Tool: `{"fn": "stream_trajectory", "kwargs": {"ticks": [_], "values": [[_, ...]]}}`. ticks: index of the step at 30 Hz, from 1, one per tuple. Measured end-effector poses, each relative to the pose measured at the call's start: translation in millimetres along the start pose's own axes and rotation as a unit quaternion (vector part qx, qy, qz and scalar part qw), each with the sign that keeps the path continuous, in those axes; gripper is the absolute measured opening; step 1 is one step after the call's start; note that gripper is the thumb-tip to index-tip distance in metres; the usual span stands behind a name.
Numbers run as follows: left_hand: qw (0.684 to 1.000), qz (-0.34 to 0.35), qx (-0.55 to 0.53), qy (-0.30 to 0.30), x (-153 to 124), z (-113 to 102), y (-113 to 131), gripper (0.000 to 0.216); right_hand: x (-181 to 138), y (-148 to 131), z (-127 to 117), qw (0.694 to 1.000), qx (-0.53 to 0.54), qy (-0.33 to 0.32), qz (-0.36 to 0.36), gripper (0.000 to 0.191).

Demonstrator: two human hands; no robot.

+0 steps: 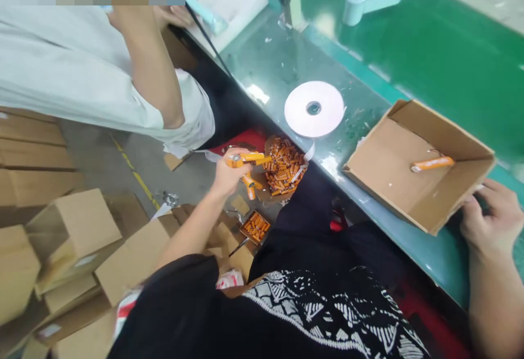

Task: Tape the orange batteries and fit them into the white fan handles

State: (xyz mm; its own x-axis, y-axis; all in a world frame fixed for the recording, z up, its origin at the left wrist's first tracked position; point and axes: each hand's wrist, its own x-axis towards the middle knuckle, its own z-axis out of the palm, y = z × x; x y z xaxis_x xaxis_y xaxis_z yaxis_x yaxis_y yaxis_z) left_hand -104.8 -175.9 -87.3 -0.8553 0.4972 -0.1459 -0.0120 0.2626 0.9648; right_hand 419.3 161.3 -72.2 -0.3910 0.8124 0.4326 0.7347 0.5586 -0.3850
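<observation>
My left hand [226, 176] is closed round several orange cylindrical batteries [254, 157], which poke out past its fingers. It hangs above the floor beside a heap of the same orange batteries [284, 165] in an open carton. At the right, my right hand [493, 214] pinches the near right corner of a shallow cardboard box [399, 171] on the bench. One orange battery [433, 164] with a thin dark wire lies inside that box.
A white tape roll [314, 109] lies flat on the bench [266, 48]. Farther back stands a pale blue roll [357, 3]. A smaller box of orange batteries [256, 227] sits below. A co-worker's arm [153, 70] reaches in at upper left, above stacked cartons [77, 228].
</observation>
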Motion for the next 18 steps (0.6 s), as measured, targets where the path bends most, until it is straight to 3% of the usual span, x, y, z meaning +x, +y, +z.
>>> {"fn": "stream_trajectory", "kwargs": {"ticks": [3,5,8,10,13,16,18], "values": [[0.984,0.126,0.046,-0.122,-7.5,9.3,104.7,0.037,-5.1,2.5,2.2,0.993,0.114,0.021,-0.012,0.067],[0.959,0.199,0.063,-0.192,-16.1,28.0,173.6,0.034,-6.1,-2.2,0.9,0.989,0.149,0.015,-0.007,0.053],[0.914,0.282,0.061,-0.285,-35.6,74.1,260.2,0.037,-6.2,-10.3,-2.8,0.983,0.184,0.005,-0.003,0.037],[0.875,0.332,0.062,-0.347,-50.5,113.2,296.7,0.039,-5.9,-13.7,-4.0,0.979,0.206,0.002,0.0,0.031],[0.811,0.395,0.058,-0.427,-66.3,178.4,308.9,0.035,-5.8,-16.3,-3.9,0.973,0.23,0.0,0.007,0.026],[0.775,0.411,0.051,-0.476,-66.9,244.5,279.9,0.032,-7.2,-19.2,-3.9,0.969,0.247,-0.006,0.008,0.023],[0.756,0.391,0.114,-0.512,-60.6,282.7,253.7,0.032,-8.2,-21.9,-4.6,0.966,0.258,-0.006,0.009,0.021]]}}
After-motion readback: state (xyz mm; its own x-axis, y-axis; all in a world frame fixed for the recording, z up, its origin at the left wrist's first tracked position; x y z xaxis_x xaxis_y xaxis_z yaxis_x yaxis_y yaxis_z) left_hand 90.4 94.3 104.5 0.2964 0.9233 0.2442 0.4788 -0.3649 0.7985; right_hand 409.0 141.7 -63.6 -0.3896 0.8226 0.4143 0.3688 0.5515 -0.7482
